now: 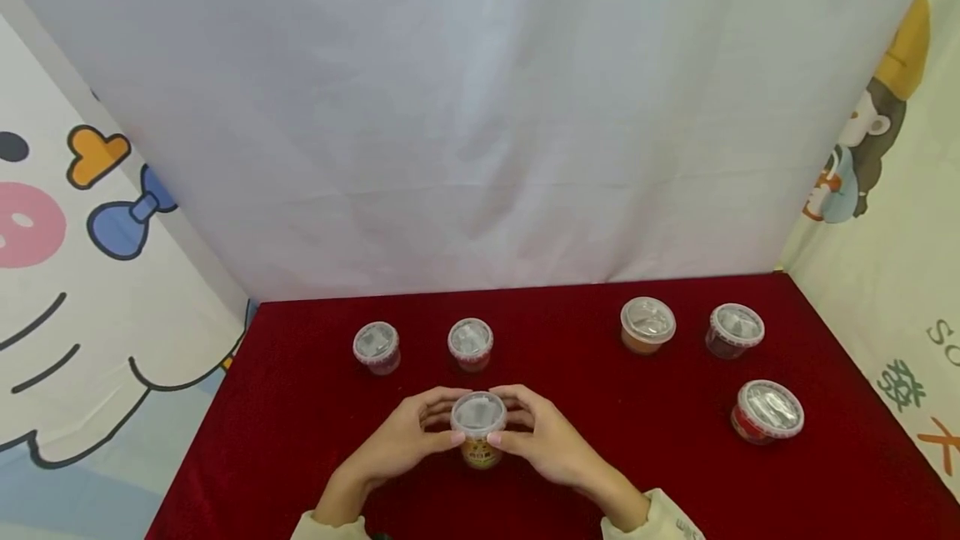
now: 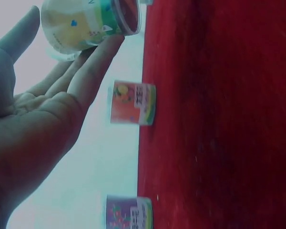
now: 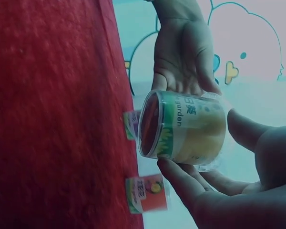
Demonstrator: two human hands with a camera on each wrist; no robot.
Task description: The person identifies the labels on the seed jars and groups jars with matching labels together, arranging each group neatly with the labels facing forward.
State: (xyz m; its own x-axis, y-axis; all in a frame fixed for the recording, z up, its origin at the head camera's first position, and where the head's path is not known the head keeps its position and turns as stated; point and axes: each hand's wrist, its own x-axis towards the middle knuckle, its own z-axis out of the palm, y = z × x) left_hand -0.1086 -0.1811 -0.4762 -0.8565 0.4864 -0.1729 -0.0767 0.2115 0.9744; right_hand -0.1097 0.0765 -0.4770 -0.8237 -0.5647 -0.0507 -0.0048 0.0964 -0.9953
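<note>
Red bench below, and my left grip and right grip pinch the yellow cup between them, aloft; wrist views catch its underside, hidden from the head view!

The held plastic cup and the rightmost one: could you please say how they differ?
The held plastic cup is gripped by the left hand and right hand; the rightmost plastic cup sits on the red cloth. The held plastic cup has yellow sides, the rightmost plastic cup red. Both are round and lidded.
</note>
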